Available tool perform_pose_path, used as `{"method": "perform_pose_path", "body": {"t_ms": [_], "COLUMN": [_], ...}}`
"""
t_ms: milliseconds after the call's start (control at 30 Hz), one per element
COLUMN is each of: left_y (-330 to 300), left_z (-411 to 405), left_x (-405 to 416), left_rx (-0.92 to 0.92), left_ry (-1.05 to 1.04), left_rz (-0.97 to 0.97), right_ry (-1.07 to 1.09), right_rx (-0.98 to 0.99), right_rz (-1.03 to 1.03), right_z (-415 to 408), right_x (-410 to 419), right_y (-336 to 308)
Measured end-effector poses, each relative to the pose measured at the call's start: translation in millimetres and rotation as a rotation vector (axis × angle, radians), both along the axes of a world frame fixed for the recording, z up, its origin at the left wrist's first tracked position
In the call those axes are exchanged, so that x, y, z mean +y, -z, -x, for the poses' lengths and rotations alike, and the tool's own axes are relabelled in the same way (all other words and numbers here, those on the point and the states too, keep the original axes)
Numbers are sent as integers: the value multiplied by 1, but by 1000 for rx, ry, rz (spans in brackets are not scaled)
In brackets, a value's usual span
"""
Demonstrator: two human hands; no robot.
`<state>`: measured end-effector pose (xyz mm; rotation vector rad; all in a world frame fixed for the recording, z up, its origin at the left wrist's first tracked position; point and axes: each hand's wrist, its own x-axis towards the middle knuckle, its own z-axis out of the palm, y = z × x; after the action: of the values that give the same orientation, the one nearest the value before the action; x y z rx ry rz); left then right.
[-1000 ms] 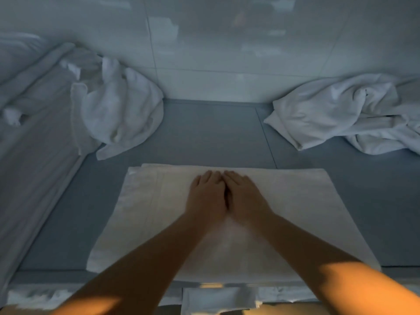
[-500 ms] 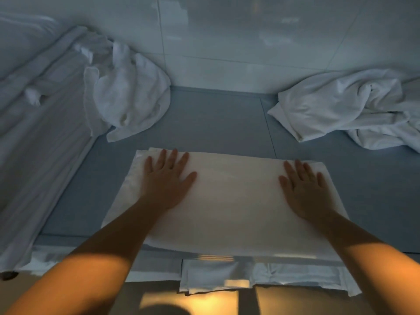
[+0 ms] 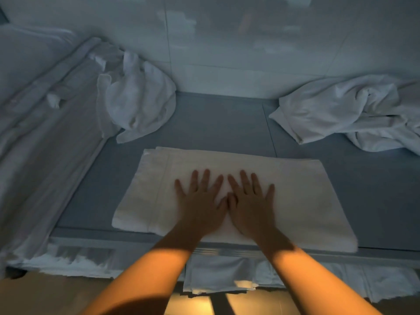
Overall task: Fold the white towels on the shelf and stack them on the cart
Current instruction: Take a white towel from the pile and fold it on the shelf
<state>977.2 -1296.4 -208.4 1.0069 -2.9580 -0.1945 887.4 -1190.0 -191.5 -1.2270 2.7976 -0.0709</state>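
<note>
- Folded towel point(image 3: 284, 201): a flat white rectangle lying on the grey shelf point(image 3: 216, 123), its near long edge along the shelf's front lip, its far edge well short of the tiled wall point(image 3: 227, 53)
- Left hand point(image 3: 200, 201) and right hand point(image 3: 250, 201): both lie palm-down at the towel's middle, fingers straight and spread, thumbs touching; neither grips anything
- Step in hand, as judged: smoothing the fold flat before the next fold or the lift to the cart
- Technique: press with whole palms, not fingertips, and sweep from the centre out to both short ends with equal pressure, so that trapped air and creases leave at the edges and the layers do not skew
- Check: corners at the left end show slightly stepped layers; squaring them now should give a neater stack
- Crumpled towel, left point(image 3: 136, 98) and crumpled towel, right point(image 3: 345, 114): unfolded, near the wall, well apart from the folded one
- Draped sheet point(image 3: 41, 144): covers the far left of the shelf
- Cart: cannot be identified with confidence; white cloth point(image 3: 216, 276) hangs below the shelf's front edge
</note>
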Motion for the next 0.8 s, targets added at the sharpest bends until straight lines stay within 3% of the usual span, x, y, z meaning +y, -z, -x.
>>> {"method": "perform_pose_path", "body": {"t_ms": [400,667,800], "left_y": [1,4,-5], "left_z": [20,-58,-70], "left_x": [-29,-65,-63], "left_rx": [20,8,-23], "left_ry": [17,-207,-326], "left_rz": [25,61,-34], "right_ry": [82,233,316], "right_rx": [-6,-33,-102], "right_rz": [1,-66,-111], "right_z": [24,71,68], "right_x": [-27,55,62], "right_y": [3,2,-8]}}
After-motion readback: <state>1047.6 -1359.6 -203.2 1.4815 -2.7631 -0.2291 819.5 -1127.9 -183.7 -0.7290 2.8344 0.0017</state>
